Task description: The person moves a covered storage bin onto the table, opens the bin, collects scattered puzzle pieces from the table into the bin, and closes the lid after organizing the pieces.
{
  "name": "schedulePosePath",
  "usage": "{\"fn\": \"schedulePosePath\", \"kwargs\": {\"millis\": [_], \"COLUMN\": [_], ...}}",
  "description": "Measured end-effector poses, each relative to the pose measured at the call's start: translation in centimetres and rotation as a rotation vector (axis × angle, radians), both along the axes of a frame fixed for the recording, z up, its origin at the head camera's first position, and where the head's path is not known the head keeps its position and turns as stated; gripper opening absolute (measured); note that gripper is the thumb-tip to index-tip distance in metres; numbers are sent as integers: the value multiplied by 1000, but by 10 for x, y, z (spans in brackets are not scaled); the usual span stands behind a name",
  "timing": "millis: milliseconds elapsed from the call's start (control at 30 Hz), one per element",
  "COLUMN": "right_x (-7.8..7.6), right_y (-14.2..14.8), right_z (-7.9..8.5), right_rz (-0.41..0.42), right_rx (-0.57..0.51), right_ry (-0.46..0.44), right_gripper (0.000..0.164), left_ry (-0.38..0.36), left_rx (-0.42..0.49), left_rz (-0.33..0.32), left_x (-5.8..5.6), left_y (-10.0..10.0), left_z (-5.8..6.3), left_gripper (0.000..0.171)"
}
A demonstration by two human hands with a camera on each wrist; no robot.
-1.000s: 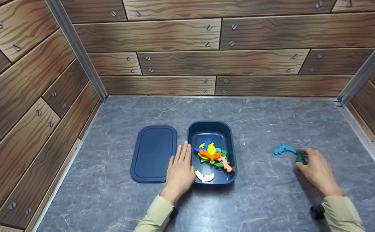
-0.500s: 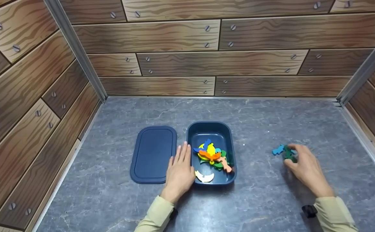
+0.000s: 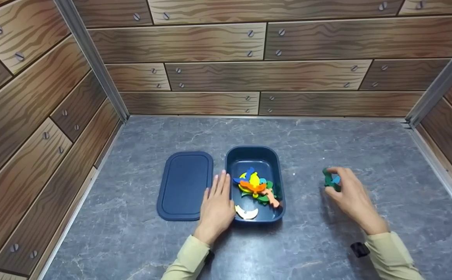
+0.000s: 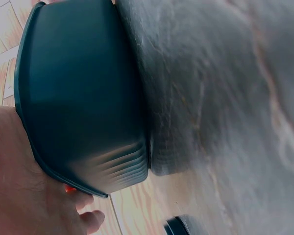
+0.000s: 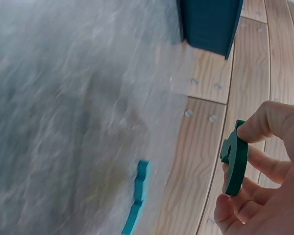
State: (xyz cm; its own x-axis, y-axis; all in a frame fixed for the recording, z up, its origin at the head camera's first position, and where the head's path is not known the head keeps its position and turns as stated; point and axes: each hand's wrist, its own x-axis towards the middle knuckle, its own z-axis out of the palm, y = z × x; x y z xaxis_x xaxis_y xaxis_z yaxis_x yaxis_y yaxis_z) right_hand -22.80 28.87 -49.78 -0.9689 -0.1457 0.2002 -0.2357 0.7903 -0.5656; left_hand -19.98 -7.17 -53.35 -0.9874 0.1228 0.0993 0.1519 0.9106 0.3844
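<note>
My right hand [image 3: 353,196] pinches a small dark green flat toy piece [image 5: 236,157] between thumb and fingertips, raised over the table. Beneath it lies a blue curved toy piece [image 5: 136,198], mostly covered by the hand in the head view. My left hand [image 3: 217,210] lies along the left side of a dark blue plastic box [image 3: 273,155], fingers straight and together at its rim. Inside the box is a pile of colourful pieces, among them an orange one [image 3: 252,187], a pink one [image 3: 271,199] and a cream crescent-shaped one [image 3: 247,213].
The box's dark blue lid [image 3: 185,186] lies flat on the grey marbled table [image 3: 307,241], left of the box. Wood-patterned walls [image 3: 218,76] enclose the table at the back and both sides.
My right hand has moved left with the green piece, passing over the blue piece, which stays on the table. The left hand and the box have kept their places.
</note>
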Motion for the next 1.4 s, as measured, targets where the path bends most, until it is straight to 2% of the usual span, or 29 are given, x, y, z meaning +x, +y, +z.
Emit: {"fn": "schedulePosePath", "kwargs": {"millis": [267, 500, 833, 1033, 1400], "right_x": [-5, -5, -6, -6, -4], "right_y": [-22, -41, -73, -92, -115], "right_z": [8, 17, 28, 32, 33], "right_rz": [30, 89, 179, 209, 266], "right_rx": [-6, -35, -63, -33, -46], "right_ry": [18, 26, 140, 169, 161], "right_gripper": [47, 48, 50, 51, 52], "left_ry": [-6, -16, 0, -2, -15], "left_rx": [-15, -18, -11, -11, -12], "left_rz": [2, 3, -1, 0, 5], "left_x": [0, 0, 0, 0, 1], "left_y": [0, 0, 0, 0, 0], "left_z": [0, 1, 0, -2, -1], "left_gripper": [65, 65, 66, 66, 66]}}
